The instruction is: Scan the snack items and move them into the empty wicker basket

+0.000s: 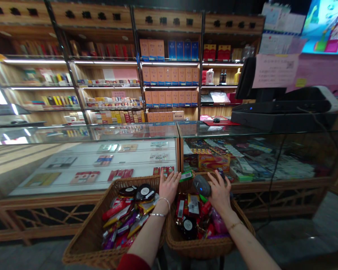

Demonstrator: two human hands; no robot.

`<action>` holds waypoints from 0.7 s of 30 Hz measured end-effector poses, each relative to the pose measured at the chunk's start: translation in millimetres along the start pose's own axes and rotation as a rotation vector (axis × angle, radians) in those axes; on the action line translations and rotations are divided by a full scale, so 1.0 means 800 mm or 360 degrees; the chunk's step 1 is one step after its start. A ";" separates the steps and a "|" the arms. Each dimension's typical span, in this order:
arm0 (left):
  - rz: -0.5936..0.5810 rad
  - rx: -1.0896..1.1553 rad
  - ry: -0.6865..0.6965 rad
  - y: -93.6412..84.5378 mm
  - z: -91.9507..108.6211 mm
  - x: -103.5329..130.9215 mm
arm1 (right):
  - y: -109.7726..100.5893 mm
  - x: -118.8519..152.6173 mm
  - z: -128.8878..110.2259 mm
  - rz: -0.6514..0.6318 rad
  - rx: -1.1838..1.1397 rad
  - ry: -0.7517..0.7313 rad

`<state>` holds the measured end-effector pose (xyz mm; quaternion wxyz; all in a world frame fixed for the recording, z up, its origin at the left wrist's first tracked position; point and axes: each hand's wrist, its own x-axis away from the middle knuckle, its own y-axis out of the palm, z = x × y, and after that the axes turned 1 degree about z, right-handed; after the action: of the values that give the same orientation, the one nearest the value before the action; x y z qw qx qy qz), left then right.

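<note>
Two wicker baskets stand side by side before the glass counter. Packets in red, purple and yellow wrappers and round black packs lie in the left basket [81, 240]; the right basket [202, 245] holds red packets, a black round pack and pink items. My left hand [169, 185] rests at the far rim between the baskets, fingers stretched forward, beside a small green pack [186, 176]. Above the far part of the right basket, my right hand [219, 189] is closed around a dark grey handheld scanner [201, 186] with a blue light. A small dark item shows near its fingertips.
The glass counter [178, 131] runs across just beyond the baskets, with flat packs and boxes inside. A monitor [246, 78] and a black machine [284, 112] stand on its right end; a dark cable [272, 172] hangs down in front. Stocked shelves line the wall behind.
</note>
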<state>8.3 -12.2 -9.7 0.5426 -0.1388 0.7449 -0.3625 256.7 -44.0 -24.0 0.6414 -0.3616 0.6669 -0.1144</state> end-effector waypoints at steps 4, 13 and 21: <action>0.0009 -0.0010 0.0001 -0.001 0.000 0.000 | -0.001 -0.001 -0.002 -0.0014 0.0003 0.0006; 0.0002 0.0008 -0.0045 -0.003 0.001 0.000 | -0.003 -0.002 -0.006 -0.0033 0.0027 0.0002; -0.0044 0.0059 -0.0110 -0.007 0.001 0.001 | 0.000 -0.007 -0.005 -0.0072 0.0091 0.0004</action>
<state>7.7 -16.9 -6.0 0.5653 -0.1516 0.7169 -0.3788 252.7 -41.8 -19.0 0.6479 -0.3581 0.6557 -0.1484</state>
